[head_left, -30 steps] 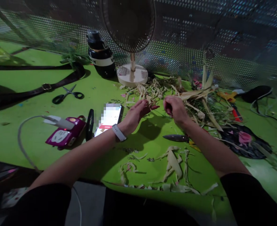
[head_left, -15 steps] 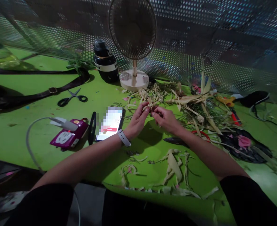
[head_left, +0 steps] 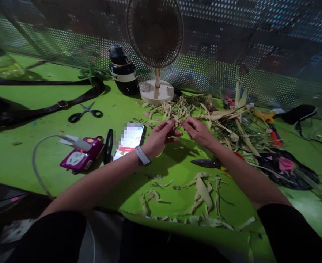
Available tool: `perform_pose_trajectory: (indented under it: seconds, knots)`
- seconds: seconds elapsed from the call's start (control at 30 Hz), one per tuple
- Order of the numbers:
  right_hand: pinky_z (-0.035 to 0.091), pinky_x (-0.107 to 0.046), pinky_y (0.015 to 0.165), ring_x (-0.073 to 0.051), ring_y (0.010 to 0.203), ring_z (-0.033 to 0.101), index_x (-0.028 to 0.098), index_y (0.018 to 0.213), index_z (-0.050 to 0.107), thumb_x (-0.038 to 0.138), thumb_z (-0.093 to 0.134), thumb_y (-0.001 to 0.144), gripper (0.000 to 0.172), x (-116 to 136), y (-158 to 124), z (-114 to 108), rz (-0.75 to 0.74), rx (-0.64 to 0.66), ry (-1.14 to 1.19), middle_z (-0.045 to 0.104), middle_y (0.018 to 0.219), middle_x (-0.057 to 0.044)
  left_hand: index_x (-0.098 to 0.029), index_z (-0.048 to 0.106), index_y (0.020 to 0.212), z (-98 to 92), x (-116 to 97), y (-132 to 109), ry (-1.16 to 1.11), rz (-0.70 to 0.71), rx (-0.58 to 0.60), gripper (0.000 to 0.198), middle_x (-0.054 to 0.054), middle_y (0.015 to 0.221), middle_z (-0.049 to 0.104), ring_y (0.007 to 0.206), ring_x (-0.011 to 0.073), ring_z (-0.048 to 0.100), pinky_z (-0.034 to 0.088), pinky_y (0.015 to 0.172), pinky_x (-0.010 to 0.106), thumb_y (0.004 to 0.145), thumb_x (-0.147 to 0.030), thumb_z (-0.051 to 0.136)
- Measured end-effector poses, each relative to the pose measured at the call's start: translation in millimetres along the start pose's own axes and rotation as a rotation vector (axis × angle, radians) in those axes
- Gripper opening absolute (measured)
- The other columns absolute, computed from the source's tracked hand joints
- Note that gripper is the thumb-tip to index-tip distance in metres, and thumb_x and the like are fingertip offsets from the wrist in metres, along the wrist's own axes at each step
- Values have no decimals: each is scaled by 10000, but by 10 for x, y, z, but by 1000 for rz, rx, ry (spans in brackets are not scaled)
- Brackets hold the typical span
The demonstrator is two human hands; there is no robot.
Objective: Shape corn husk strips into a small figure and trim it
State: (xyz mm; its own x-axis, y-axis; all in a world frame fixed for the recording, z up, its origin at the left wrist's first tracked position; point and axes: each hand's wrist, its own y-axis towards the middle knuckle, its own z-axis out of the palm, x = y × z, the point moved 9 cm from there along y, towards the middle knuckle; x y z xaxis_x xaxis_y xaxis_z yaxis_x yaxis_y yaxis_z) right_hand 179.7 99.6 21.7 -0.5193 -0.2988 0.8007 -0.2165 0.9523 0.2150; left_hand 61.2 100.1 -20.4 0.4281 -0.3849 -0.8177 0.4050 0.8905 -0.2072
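Note:
My left hand (head_left: 163,136), with a pale watch band on the wrist, is over the green table; its thumb and forefinger are pinched while its lower fingers stretch out. To its right, my right hand (head_left: 197,132) is closed in a pinch. Whatever small piece sits at the fingertips blends with the pale pile of dry husk strips (head_left: 174,109) just behind, so I cannot make it out. Below my right wrist lies a knife with a dark pointed blade (head_left: 204,163), partly hidden by the forearm. Loose husk pieces (head_left: 203,193) lie close to the table's front edge.
A phone (head_left: 129,140), a purple power adapter (head_left: 81,155) and scissors (head_left: 85,112) lie to the left. At the back stand a fan (head_left: 157,93) and a dark bottle (head_left: 124,75). On the right are long dry leaves (head_left: 223,114) and a black disc-shaped item (head_left: 276,175).
My hands have moved slightly apart, the right one a little to the right and up. The left hand's lower fingers have spread out. More of the knife now shows.

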Motion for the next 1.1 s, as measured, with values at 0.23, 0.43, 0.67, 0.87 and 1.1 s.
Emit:
perform_pose_trajectory:
  seconds: [0.23, 0.43, 0.67, 0.87, 1.1]
  knots:
    - [292, -249, 539, -107, 535, 379, 205, 724, 464, 409, 437, 901, 271, 84, -22, 10, -71, -34, -97, 424, 579, 44, -164, 589, 888, 49, 59, 5, 49, -61, 102, 219, -2, 616, 669, 609, 137, 688, 566, 597, 246, 801, -343, 680]
    - [281, -252, 535, -104, 532, 364, 200, 700, 468, 392, 451, 883, 266, 65, -42, 26, -58, -48, -125, 409, 577, 45, -171, 548, 849, 64, 57, -32, 133, -124, 88, 195, 18, 601, 683, 554, 152, 681, 545, 551, 249, 764, -264, 697]
    - [271, -250, 519, -96, 524, 334, 201, 680, 463, 428, 489, 882, 305, 40, -36, -59, -71, -114, -69, 388, 574, 50, -180, 529, 726, 29, 101, 26, 194, -207, 150, 113, -2, 493, 624, 429, 106, 595, 428, 414, 174, 763, -235, 620]
    - [291, -240, 428, -93, 414, 353, 213, 679, 460, 425, 465, 884, 295, -90, -36, -97, 114, -79, 155, 392, 483, 65, -181, 508, 763, 110, 45, 1, 176, -124, 219, 191, -14, 519, 626, 435, 92, 586, 431, 431, 175, 796, -305, 650]
    - [329, -222, 401, -81, 379, 414, 180, 714, 547, 293, 469, 834, 183, 57, -145, 194, 206, 98, 272, 482, 465, 58, -193, 486, 815, 118, -91, 2, 125, 112, 183, 278, -71, 479, 564, 380, 53, 505, 398, 403, 150, 802, -398, 673]
